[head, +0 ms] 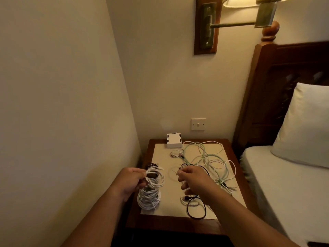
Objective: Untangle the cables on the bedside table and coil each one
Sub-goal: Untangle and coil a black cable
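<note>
**Coiling white, tangle waiting**

I'm seeing my left hand [132, 180] clamping a coiled white cable [151, 189] above the surface [160, 213]. My right hand [193, 180] is pinching a thin wire [175, 171] beside the tangled cables [211, 159]. A white box [174, 140] is sitting behind.

Warm, dim yellow light fills the room, and it comes from the wall lamp [249, 2] at the top right of the frame, whose shade glows almost blown out. The wall at the left falls off into dull shade, and the front edge of the counter [174, 227] at the bottom centre sinks into near-black shadow. The wide lens bends the wall corner and the headboard [277, 97] at the right edge, and the whole picture looks soft, with the thin cables [210, 157] smeared.
</note>
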